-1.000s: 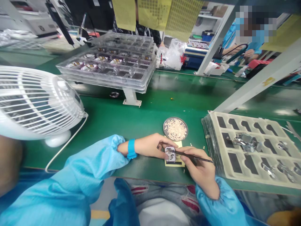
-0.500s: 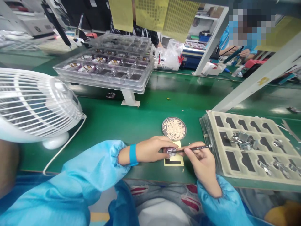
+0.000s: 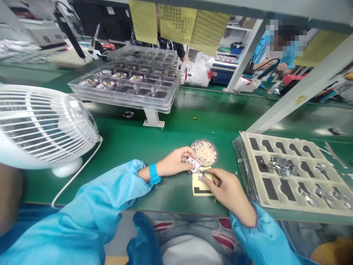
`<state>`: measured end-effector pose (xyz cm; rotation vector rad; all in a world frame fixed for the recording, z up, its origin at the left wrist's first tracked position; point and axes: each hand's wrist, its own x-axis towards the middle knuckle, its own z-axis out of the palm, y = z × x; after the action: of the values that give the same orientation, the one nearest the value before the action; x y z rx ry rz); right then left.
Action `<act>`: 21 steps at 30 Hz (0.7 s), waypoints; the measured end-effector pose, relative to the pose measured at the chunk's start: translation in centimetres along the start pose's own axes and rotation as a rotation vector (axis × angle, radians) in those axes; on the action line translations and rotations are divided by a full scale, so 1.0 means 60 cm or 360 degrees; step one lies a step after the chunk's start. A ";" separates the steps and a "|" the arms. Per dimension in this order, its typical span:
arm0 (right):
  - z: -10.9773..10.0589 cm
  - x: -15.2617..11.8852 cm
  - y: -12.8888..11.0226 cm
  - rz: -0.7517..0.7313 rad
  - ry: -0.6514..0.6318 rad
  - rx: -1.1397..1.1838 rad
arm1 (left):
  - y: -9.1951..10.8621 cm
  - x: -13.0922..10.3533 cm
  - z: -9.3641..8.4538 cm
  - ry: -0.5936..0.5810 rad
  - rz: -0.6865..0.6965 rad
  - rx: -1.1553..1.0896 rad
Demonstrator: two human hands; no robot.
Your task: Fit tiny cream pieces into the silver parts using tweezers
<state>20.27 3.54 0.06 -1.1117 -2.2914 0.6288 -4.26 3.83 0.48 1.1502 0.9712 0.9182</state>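
Observation:
Between its thumb and fingers, my left hand (image 3: 180,161) holds a small white part (image 3: 193,165) with a dark rim. Close to its right, my right hand (image 3: 223,186) pinches a small metallic piece (image 3: 201,174) above a yellow card (image 3: 197,187) with a black mark. The two held pieces are very near each other; whether they touch is unclear. Just behind the hands lies a round dish (image 3: 205,152) of pale small bits.
A white fan (image 3: 46,125) stands at the left. Clear trays (image 3: 121,84) of parts sit on a raised stand at the back. Cream trays (image 3: 298,173) with metal parts lie at the right, beside a slanted white post (image 3: 298,88). Another person works at the back right.
The black tweezers-like tool no longer shows in my right hand, which now pinches a metallic piece. My left hand has moved slightly up and left, and its white part is turned face up.

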 end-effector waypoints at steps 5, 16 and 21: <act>0.010 0.002 0.005 -0.0067 -0.0054 -0.0050 | 0.005 0.002 0.005 0.0176 -0.0076 0.0068; -0.001 -0.005 0.003 0.0245 0.0111 0.0520 | 0.010 -0.005 0.021 0.0221 -0.0132 -0.0125; -0.012 0.006 -0.011 0.0152 0.0044 0.0625 | 0.005 -0.010 0.033 0.0202 0.0002 -0.0081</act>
<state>20.18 3.62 1.10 -1.0313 -1.9834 1.0406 -2.62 2.73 1.12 1.0593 1.0439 1.0211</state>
